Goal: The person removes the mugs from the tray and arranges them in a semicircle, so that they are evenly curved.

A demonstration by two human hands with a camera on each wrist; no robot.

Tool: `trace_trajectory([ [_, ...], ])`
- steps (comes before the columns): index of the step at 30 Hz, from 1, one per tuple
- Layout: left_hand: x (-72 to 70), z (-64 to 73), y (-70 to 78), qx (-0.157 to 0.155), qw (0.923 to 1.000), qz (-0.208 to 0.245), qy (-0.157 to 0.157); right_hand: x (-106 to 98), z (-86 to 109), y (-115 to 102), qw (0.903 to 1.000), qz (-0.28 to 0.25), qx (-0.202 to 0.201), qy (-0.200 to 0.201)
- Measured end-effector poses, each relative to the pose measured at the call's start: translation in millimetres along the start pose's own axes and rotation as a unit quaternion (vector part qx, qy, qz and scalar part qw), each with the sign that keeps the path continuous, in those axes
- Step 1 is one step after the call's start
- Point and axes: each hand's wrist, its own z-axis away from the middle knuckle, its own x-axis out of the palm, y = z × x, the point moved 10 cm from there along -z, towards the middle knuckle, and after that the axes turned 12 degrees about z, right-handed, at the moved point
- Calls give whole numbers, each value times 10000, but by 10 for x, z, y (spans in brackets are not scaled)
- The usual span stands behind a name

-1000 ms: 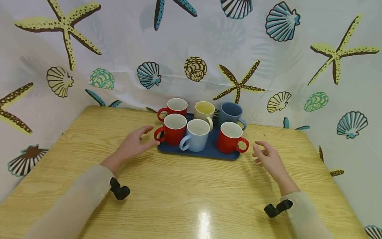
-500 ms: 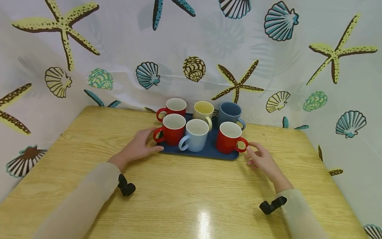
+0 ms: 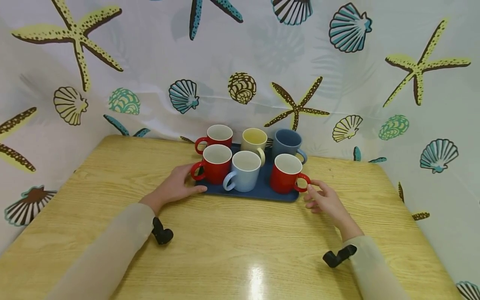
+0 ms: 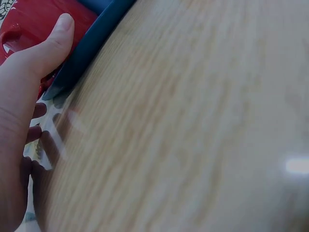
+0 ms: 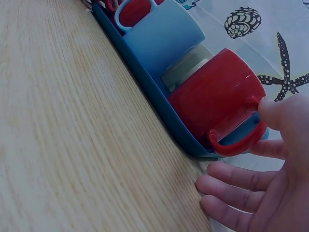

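A dark blue tray [image 3: 263, 185] bears several mugs. My left hand [image 3: 175, 186] reaches around its left end beside the front red mug [image 3: 217, 167], thumb stretched along the tray's front corner in the head view. In the left wrist view the thumb [image 4: 60, 36] overlaps that mug, and the other fingers lie low beyond the corner. At the opposite end, my right hand [image 3: 326, 202] meets the handle of another red mug [image 5: 217, 94]. Its thumb is right at the handle, with the index finger behind it and the remaining fingers loosely extended below. Between the red mugs stands a light blue mug [image 3: 245, 174].
Behind these, a third red mug [image 3: 220, 133], a pale yellow mug [image 3: 249, 143] and a darker blue mug [image 3: 286, 146] fill the tray's rear. A wooden table [image 3: 232, 241] carries everything. Patterned cloth [image 3: 150, 50] with shells and starfish hangs behind and along the sides.
Both hands have moved inward to the tray's ends, the right up to the mug handle, the left around the left corner. The tray and mugs have stayed put.
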Motion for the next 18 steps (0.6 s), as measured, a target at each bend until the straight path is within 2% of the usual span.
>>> trace_trajectory([
  [8, 16, 49, -86, -256, 9996, -136, -20, 55, -12, -32, 9995, -277, 54, -145],
  [13, 21, 57, -112, -354, 9991, -231, -44, 72, -58, -36, 9996, -263, 28, -111],
  [18, 10, 68, -107, -341, 9990, -302, -27, 74, -105, -35, 9995, -309, 56, -62],
])
